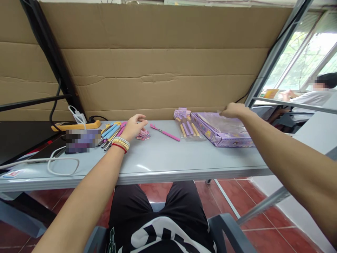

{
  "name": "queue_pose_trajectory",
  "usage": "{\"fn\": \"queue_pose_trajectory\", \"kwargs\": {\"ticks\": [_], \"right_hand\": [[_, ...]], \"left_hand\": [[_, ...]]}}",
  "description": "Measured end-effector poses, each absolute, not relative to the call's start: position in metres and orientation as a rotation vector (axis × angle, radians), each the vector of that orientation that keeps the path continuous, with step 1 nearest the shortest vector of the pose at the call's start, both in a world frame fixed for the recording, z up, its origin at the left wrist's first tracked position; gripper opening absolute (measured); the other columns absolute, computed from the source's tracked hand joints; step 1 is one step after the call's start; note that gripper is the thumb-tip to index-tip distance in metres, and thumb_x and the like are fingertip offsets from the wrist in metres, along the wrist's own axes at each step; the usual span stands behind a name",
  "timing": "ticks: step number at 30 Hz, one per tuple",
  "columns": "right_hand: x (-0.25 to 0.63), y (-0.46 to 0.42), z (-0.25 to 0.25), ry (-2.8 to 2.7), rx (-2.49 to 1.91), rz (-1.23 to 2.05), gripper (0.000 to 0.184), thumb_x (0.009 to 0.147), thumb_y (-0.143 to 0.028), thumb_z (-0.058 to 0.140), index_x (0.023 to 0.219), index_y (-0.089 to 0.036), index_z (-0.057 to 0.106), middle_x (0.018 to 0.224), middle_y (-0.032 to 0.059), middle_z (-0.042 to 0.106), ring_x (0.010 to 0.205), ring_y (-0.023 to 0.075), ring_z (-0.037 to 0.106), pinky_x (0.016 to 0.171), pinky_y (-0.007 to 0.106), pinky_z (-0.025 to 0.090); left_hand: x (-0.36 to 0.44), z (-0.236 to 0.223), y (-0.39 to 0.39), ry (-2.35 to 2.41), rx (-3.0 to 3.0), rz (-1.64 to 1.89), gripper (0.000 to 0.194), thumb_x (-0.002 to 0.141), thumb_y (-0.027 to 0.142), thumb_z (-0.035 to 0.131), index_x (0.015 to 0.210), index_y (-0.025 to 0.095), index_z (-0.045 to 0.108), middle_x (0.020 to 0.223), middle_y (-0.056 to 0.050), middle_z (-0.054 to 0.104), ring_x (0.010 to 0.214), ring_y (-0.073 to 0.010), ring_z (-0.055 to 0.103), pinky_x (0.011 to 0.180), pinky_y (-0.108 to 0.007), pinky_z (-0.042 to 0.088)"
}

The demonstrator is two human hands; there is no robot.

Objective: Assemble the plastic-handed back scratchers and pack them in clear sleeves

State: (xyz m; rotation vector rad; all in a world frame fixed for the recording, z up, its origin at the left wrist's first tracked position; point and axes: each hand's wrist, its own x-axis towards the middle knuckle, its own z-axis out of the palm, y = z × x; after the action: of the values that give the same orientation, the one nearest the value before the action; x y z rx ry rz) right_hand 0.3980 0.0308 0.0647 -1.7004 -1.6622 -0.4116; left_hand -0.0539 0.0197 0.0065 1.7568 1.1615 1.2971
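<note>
My left hand [134,128] rests over the table with its fingers loosely bent and apart, beside a small pile of pink printed pieces [143,135]. To its right lies a pink pen [168,134]. A bunch of pens [110,133] with blue, yellow and pink barrels lies left of that hand. My right hand [234,109] is at the back edge of a purple box [223,138], its fingers pinched together; what they hold is hidden. Clear plastic covers the box top. A clear packet of purple and tan pens [188,126] lies left of the box.
A phone [83,141] lies at the left near a yellow power strip [76,125] and a white cable [63,160]. Cardboard [158,63] stands behind the table [163,158]. A metal frame post [276,52] rises at the right; another person [313,96] sits beyond it.
</note>
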Motion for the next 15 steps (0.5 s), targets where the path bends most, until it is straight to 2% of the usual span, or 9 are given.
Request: {"fn": "queue_pose_trajectory", "kwargs": {"ticks": [2, 3, 5, 8, 10, 15], "right_hand": [[0.355, 0.024, 0.076, -1.582, -1.965, -0.523, 0.025, 0.067, -0.035, 0.074, 0.058, -0.016, 0.061, 0.072, 0.0143, 0.063, 0.090, 0.0350, 0.062, 0.080, 0.051, 0.046], [0.327, 0.018, 0.080, -1.664, -1.938, -0.524, 0.017, 0.072, -0.032, 0.068, 0.069, -0.015, 0.066, 0.079, 0.0143, 0.066, 0.092, 0.0329, 0.063, 0.081, 0.047, 0.046], [0.267, 0.007, 0.079, -1.925, -1.751, -0.402, 0.018, 0.079, -0.029, 0.060, 0.083, -0.014, 0.070, 0.087, 0.0135, 0.069, 0.089, 0.0269, 0.064, 0.078, 0.037, 0.047], [0.189, -0.004, 0.059, -2.284, -1.804, -0.181, 0.019, 0.078, -0.030, 0.059, 0.078, -0.015, 0.071, 0.084, 0.0166, 0.070, 0.081, 0.0287, 0.065, 0.070, 0.037, 0.047], [0.157, -0.003, 0.041, -2.395, -1.909, -0.078, 0.019, 0.074, -0.032, 0.064, 0.081, -0.015, 0.071, 0.091, 0.0192, 0.070, 0.085, 0.0312, 0.066, 0.070, 0.038, 0.048], [0.136, 0.018, 0.007, -2.312, -1.983, 0.074, 0.014, 0.068, -0.017, 0.066, 0.082, -0.014, 0.070, 0.093, 0.0216, 0.069, 0.085, 0.0317, 0.066, 0.070, 0.038, 0.049]], "left_hand": [[-0.054, 0.005, 0.020, 1.237, 1.843, 1.299, 0.029, 0.074, 0.029, 0.064, 0.100, 0.017, 0.060, 0.099, -0.006, 0.065, 0.058, -0.0108, 0.061, 0.050, -0.023, 0.047], [-0.054, 0.004, 0.021, 1.295, 1.921, 1.292, 0.025, 0.074, 0.028, 0.064, 0.097, 0.017, 0.061, 0.097, -0.005, 0.067, 0.061, -0.0122, 0.062, 0.055, -0.024, 0.049], [-0.055, 0.003, 0.021, 1.405, 2.119, 1.239, 0.016, 0.074, 0.027, 0.063, 0.088, 0.019, 0.064, 0.089, -0.005, 0.070, 0.067, -0.0153, 0.063, 0.065, -0.027, 0.049], [-0.056, 0.000, 0.021, 1.457, 2.335, 1.097, 0.008, 0.076, 0.026, 0.060, 0.077, 0.020, 0.065, 0.077, -0.004, 0.070, 0.070, -0.0187, 0.063, 0.074, -0.030, 0.048], [-0.056, 0.000, 0.021, 1.445, 2.391, 1.041, 0.011, 0.077, 0.027, 0.057, 0.075, 0.020, 0.065, 0.075, -0.005, 0.070, 0.069, -0.0193, 0.063, 0.074, -0.030, 0.047], [-0.054, 0.000, 0.020, 1.424, 2.452, 0.966, 0.015, 0.079, 0.026, 0.053, 0.076, 0.019, 0.066, 0.078, -0.006, 0.071, 0.071, -0.0193, 0.062, 0.075, -0.030, 0.045]]}}
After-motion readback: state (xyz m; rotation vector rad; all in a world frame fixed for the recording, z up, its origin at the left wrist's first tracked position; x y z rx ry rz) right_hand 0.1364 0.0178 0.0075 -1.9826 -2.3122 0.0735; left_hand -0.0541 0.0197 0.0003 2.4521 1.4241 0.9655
